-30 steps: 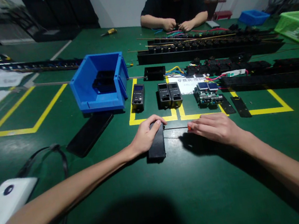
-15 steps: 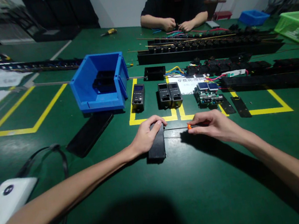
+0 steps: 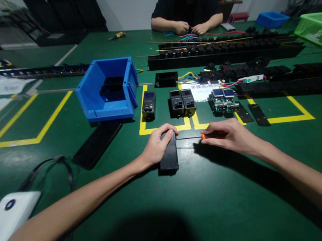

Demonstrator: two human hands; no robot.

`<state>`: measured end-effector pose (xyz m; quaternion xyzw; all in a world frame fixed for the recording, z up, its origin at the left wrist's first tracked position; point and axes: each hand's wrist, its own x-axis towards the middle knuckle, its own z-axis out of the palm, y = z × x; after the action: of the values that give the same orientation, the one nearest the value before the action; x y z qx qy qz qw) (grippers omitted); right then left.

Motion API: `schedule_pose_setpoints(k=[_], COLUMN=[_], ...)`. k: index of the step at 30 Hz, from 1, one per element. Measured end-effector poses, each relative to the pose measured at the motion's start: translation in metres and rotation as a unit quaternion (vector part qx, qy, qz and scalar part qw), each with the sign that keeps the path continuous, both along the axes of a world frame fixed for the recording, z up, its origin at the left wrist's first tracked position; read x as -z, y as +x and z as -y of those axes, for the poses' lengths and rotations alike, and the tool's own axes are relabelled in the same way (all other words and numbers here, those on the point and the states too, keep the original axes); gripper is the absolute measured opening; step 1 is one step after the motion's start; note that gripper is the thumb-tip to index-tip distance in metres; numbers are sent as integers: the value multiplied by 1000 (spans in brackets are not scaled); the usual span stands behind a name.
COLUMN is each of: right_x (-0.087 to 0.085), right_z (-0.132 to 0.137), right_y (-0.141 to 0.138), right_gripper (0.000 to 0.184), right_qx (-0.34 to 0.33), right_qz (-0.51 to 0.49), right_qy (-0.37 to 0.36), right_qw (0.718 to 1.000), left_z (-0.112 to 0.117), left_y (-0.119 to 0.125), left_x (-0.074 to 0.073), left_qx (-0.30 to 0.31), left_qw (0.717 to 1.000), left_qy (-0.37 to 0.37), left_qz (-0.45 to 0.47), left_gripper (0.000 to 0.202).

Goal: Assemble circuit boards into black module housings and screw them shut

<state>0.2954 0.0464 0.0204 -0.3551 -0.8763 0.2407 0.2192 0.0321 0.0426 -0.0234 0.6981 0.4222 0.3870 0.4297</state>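
Observation:
My left hand [image 3: 159,145] is wrapped round the upper part of a black plastic box [image 3: 169,160], which rests on the green table. In my right hand [image 3: 232,133] a screwdriver [image 3: 203,136] is pinched between thumb and fingers; a bit of its orange handle shows. Its thin shaft runs level to the left, to the box's right side by my left fingertips. Whether a screw sits at the tip cannot be made out. Beyond my hands are a finished-looking black module [image 3: 148,106] and two module housings [image 3: 183,102] side by side.
A blue bin [image 3: 109,114] with black parts stands left of the modules. Green circuit boards [image 3: 223,101] and flat black plates [image 3: 258,114] lie right. A dark phone-like slab [image 3: 97,146] and a white device [image 3: 10,221] are at left. Across the table a person [image 3: 185,9] works with wires.
Both hands keep nearly the same place and grip. The orange handle has turned slightly in my right fingers and sits a touch further left.

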Motion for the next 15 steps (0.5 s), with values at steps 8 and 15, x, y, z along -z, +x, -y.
schedule_pose_setpoints(k=[8,15], right_x=[16,13], right_z=[-1,-2], right_y=[13,9], right_gripper=[12,12], right_qx=[-86,-82], right_qz=[125,81], right_qy=[341,274], right_qw=[928,955], left_z=[-1,-1], left_y=[-1,-1], left_x=[2,2], left_qx=[-2,-1], left_qw=[1000,1000], left_qy=[-9,-11], left_qz=[8,7], left_gripper=[25,25])
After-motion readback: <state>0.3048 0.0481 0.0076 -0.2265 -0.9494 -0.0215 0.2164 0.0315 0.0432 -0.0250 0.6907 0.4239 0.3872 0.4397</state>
